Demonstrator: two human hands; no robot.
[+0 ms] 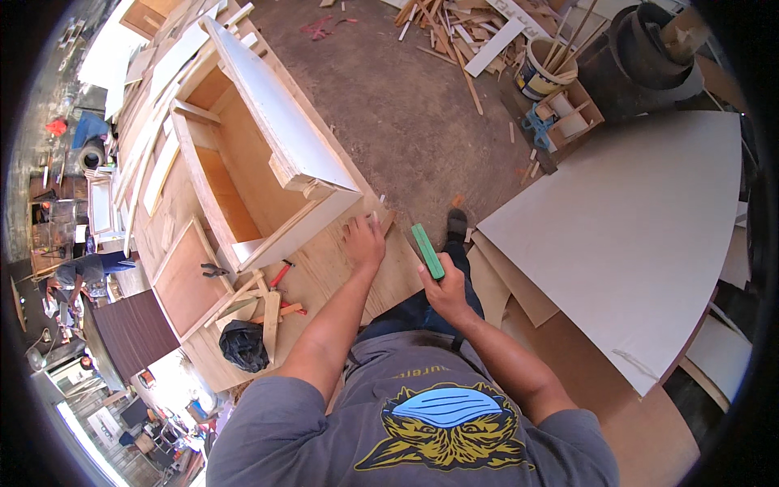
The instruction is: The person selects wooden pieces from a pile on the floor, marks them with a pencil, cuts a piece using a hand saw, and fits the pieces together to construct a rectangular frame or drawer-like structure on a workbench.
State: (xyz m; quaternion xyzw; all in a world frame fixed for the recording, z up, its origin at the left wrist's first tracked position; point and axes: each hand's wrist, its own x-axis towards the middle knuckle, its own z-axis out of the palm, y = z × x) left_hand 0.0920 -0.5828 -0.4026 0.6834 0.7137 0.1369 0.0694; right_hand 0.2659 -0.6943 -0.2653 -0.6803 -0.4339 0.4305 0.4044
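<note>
My left hand [364,241] lies flat, fingers apart, on the plywood workbench [324,276] at the near corner of a white-faced cabinet box [268,146]. The box lies on its side with its bare wooden inside showing. My right hand [448,290] is closed round a flat green bar-shaped tool [427,251] that sticks up and away from me, held over the bench edge beside my leg.
Pliers [214,270], a red-handled tool [280,276], wood offcuts and a black bag [243,344] lie on the bench to my left. A large pale sheet [641,235] leans at right. Scrap strips [454,32] and a bucket [542,69] sit on the dirt floor. Another person [77,276] works far left.
</note>
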